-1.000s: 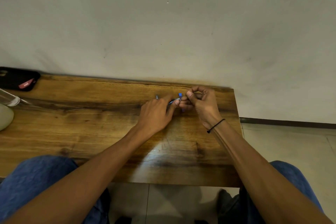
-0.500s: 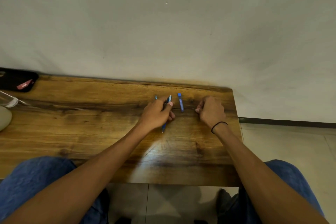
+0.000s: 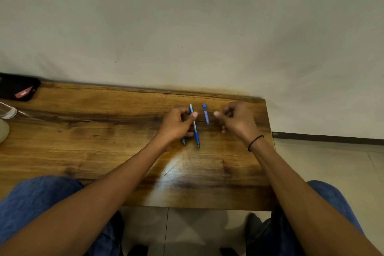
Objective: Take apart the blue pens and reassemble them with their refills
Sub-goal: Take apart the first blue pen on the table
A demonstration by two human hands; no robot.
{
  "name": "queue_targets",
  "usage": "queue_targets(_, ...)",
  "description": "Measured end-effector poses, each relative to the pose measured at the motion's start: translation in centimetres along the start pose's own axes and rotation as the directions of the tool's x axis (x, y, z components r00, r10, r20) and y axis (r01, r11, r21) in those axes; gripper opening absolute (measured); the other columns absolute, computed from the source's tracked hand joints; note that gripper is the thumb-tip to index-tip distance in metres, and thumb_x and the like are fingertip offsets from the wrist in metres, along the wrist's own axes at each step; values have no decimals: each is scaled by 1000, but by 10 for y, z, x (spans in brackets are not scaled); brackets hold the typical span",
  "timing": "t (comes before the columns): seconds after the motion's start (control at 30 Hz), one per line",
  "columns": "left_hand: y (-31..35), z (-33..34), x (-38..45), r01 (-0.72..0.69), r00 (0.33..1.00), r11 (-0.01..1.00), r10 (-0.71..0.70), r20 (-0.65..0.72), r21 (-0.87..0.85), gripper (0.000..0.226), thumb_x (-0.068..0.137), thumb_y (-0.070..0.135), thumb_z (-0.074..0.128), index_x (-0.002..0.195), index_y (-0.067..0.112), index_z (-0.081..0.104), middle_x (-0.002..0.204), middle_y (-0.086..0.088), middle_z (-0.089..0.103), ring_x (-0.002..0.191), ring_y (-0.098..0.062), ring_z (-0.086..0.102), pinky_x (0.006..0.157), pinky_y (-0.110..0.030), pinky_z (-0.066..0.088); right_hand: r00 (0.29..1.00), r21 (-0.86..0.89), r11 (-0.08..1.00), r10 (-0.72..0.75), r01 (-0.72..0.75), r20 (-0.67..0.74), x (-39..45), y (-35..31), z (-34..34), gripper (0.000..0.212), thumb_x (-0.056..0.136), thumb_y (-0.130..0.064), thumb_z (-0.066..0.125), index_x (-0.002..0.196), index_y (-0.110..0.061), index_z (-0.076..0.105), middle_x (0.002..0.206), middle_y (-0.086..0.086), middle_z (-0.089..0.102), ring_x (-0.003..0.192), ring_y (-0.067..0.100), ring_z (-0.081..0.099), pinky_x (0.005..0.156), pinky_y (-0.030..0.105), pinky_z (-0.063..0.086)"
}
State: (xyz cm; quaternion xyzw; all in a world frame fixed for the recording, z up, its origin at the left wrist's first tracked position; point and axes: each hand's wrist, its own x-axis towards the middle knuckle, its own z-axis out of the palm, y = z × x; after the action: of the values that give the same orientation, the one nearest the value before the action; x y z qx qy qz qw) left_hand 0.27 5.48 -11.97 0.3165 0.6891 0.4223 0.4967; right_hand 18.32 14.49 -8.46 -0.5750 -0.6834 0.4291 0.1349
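A blue-and-white pen (image 3: 195, 129) lies lengthwise on the wooden table (image 3: 104, 131), tip toward me. My left hand (image 3: 176, 124) is curled beside it with the thumb pressed against its barrel. Under that hand's fingers is a second blue pen (image 3: 184, 141); only its tip shows. A short blue pen part (image 3: 205, 114) lies loose on the table just to the right, between my hands. My right hand (image 3: 236, 120) hovers right of it with fingers curled and thumb against the forefinger. Nothing is visible in its grasp.
A black pouch with a red tag (image 3: 18, 89) sits at the table's far left corner. Near it at the left edge are a clear object (image 3: 8, 112) and a pale round object (image 3: 3, 131). The table abuts the wall, and its right edge is close to my right hand.
My hands have parted. The pen I held between them a second ago now lies on the table under my left thumb. My right hand drew right and lifted slightly.
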Motion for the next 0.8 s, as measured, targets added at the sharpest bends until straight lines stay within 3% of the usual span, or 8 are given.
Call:
queue_targets(0.1,-4,3,1,39,997,998,-43,-66,-57,19,101,21,70,116,9,72,93,-9,80,81,-17,80,68,-29,65,978,-176,979,-67,102,196,-11,-8,22,22,85,-34,85,81,-18,72,76,0,75,67,17,74,66,36,62)
queue_targets(0.17,-6,4,2,44,994,997,-50,-98,-60,17,100,19,72,112,8,72,90,-9,81,78,-18,80,65,-28,64,967,-308,937,-92,165,239,-16,-9,35,21,83,-35,86,80,-21,71,81,-1,74,82,20,72,75,40,59)
queue_targets(0.27,-7,5,2,34,991,999,-38,-126,-31,17,99,19,73,112,8,73,87,-5,81,75,-15,80,66,-28,64,978,-396,905,-83,155,193,-17,-7,45,22,85,-37,82,90,-19,70,95,4,73,98,28,70,81,42,57)
queue_targets(0.4,-4,3,2,-29,980,993,52,-194,118,11,97,22,76,108,19,75,83,0,80,73,-12,79,74,-35,67,991,-462,878,-81,121,105,-17,-2,51,31,85,-41,82,99,-17,68,105,9,71,107,36,65,79,39,49)
queue_targets(0.57,1,-4,6,-7,973,993,34,-229,118,11,98,24,75,93,33,70,79,5,79,69,-9,78,78,-41,68,985,-571,804,-166,166,53,-23,-1,60,35,89,-37,80,110,-14,63,112,15,68,106,42,64,81,47,54)
queue_targets(0.8,3,-5,7,-8,971,993,36,-235,119,3,98,25,73,99,28,72,81,2,79,74,-16,79,82,-48,67,978,-576,796,-203,187,37,-24,-4,57,37,92,-41,77,111,-13,62,112,16,67,105,44,64,81,50,55)
